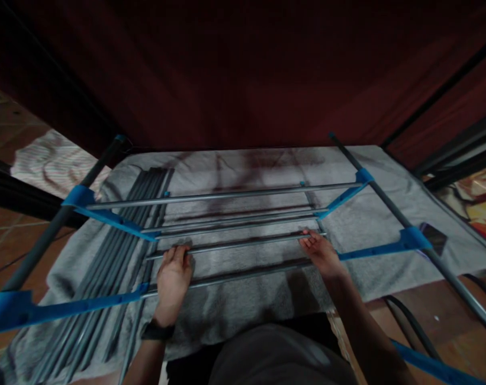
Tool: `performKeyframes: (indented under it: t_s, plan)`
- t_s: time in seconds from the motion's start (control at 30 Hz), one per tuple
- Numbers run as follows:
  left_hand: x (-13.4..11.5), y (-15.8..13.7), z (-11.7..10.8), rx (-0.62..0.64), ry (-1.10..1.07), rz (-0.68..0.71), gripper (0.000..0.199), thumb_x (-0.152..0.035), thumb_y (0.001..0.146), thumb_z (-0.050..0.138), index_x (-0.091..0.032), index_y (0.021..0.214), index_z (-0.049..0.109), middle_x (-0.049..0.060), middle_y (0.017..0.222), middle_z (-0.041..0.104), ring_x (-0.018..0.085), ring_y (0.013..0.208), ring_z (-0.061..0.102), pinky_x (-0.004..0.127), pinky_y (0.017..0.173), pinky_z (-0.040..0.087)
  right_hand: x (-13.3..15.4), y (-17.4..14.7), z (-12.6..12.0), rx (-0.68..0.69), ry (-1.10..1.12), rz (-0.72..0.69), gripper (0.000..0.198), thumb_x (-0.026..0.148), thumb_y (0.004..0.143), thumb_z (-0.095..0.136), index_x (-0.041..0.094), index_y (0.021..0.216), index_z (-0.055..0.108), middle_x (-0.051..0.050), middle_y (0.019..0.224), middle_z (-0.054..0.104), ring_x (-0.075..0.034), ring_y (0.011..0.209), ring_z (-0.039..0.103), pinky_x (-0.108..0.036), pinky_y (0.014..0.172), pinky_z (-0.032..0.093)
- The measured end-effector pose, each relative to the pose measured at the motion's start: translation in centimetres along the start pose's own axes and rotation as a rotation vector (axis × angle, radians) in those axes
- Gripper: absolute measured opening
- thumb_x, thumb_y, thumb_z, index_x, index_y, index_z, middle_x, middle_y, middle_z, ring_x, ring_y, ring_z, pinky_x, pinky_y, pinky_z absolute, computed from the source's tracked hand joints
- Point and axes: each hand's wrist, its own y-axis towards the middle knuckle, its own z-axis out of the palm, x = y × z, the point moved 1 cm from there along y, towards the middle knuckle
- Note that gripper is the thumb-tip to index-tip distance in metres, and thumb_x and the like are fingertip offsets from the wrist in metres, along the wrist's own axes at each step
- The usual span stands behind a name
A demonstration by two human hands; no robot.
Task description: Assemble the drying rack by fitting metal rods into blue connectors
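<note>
A thin grey metal tube (243, 245) runs crosswise in front of me, held at both ends. My left hand (174, 275), with a dark band at the wrist, is closed around its left part. Near the other end, my right hand (320, 251) pinches it between thumb and fingers. Around it stands a frame of grey tubes with blue plastic brackets (106, 219) on the left and matching blue brackets (371, 250) on the right. A crossbar (227, 196) spans the far side, and a nearer crossbar (247, 275) lies just below the held tube.
Several loose grey tubes (114, 256) lie side by side on the grey blanket (243, 305) at left. A dark phone-like object (433, 239) rests at right. Dark red fabric (243, 80) hangs behind. Upright side tubes (387, 200) flank my arms.
</note>
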Motion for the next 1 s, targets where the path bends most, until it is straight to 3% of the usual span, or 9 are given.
performKeyframes:
  t_s: [0.23,0.67,1.0]
  plan:
    - [-0.2,0.1,-0.1,-0.007,0.02,-0.029,0.031,-0.03,0.095,0.037,-0.018,0.108,0.063,0.01,0.106,0.065,0.028,0.105,0.059,0.04,0.092,0.05,-0.4,-0.2,0.1,0.055,0.048,-0.02,0.014,0.011,0.078,0.075,0.024,0.078,0.069,0.002,0.087,0.077,-0.012,0.082,0.072,-0.026,0.084,0.06]
    - [0.1,0.1,-0.1,-0.028,-0.03,-0.048,0.029,-0.037,0.095,0.041,-0.019,0.108,0.059,0.011,0.105,0.067,0.031,0.108,0.061,0.043,0.095,0.05,-0.9,0.5,0.1,-0.01,0.025,0.002,0.012,0.019,0.082,0.078,0.024,0.078,0.068,0.004,0.079,0.074,-0.009,0.068,0.067,-0.024,0.077,0.06]
    - [0.0,0.0,-0.2,-0.035,-0.043,-0.051,0.027,-0.038,0.094,0.041,-0.021,0.106,0.058,0.01,0.104,0.066,0.03,0.108,0.06,0.043,0.095,0.049,-1.1,0.3,0.0,0.062,0.021,-0.045,0.012,0.015,0.079,0.073,0.026,0.082,0.068,0.004,0.083,0.075,-0.013,0.081,0.071,-0.03,0.085,0.061]
